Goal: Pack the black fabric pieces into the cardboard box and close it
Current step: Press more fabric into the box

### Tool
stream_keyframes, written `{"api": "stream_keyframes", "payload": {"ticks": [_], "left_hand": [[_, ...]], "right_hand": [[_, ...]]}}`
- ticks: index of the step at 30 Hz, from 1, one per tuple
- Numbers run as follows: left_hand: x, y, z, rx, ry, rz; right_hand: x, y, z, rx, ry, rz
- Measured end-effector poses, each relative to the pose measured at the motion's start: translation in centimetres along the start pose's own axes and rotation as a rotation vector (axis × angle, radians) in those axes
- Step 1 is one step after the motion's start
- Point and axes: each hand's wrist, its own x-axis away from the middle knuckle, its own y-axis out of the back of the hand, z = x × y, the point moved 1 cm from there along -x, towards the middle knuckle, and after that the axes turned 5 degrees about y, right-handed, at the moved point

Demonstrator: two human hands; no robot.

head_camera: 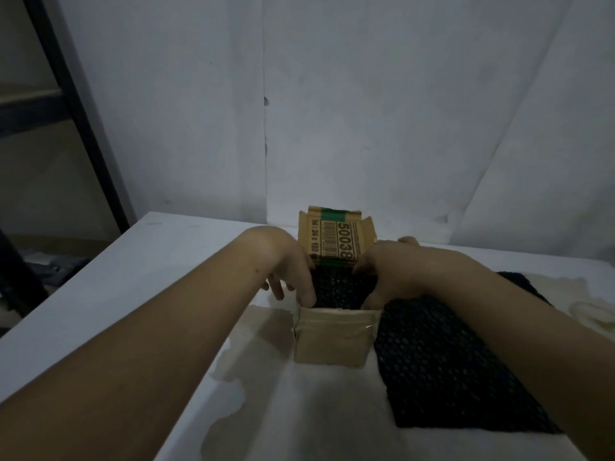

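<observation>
A small cardboard box [332, 341] stands open in the middle of the white table. Its printed lid flap [336, 239] is tilted up at the back. Black mesh fabric [339, 289] fills the box's opening. My left hand [293, 271] rests at the box's left edge with its fingertips pressed down on that fabric. My right hand [386, 267] presses on the fabric at the right edge. A pile of black mesh fabric pieces [449, 371] lies on the table right of the box, partly under my right forearm.
The white table [133, 294] ends at its left edge, beyond which a dark metal shelf frame [83, 111] stands. A white wall rises close behind the box. Beige stains mark the table surface [259, 331] near the box.
</observation>
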Motion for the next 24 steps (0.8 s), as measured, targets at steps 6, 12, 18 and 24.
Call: {"api": "stream_keyframes", "payload": {"ticks": [6, 12, 18, 24], "left_hand": [[-0.8, 0.3, -2.3, -0.184, 0.088, 0.036], [-1.5, 0.8, -2.2, -0.221, 0.131, 0.053], [-0.9, 1.1, -1.7, -0.206, 0.047, -0.004], [0.4, 1.0, 0.2, 0.002, -0.090, -0.107]], "right_hand": [[-1.3, -0.2, 1.4, 0.050, -0.060, 0.047], [-1.2, -1.2, 1.7, 0.061, -0.083, -0.043], [0.2, 0.5, 0.4, -0.076, 0.001, 0.031], [2.7, 1.1, -0.3, 0.022, 0.069, -0.191]]}}
